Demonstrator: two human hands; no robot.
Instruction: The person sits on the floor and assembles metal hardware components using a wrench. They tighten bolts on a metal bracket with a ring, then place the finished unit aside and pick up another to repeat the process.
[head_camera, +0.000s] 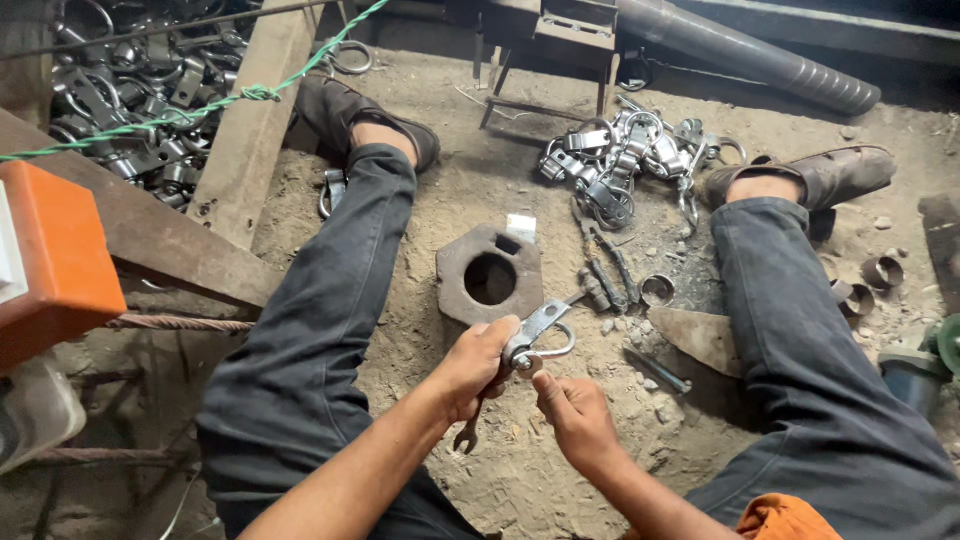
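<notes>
I sit on a dirt floor with my legs spread. My left hand grips a shiny metal clamp with a ring-shaped loop, and a small wrench hangs below that fist. My right hand sits just under the clamp, its fingertips pinched at the clamp's lower end. A rusty octagonal steel block with a round hole lies on the ground right beyond my hands.
A heap of finished clamps lies between my feet. Pliers and a small ring rest beside the block. A large pile of clamps fills the far left behind wooden beams. An orange box stands at left.
</notes>
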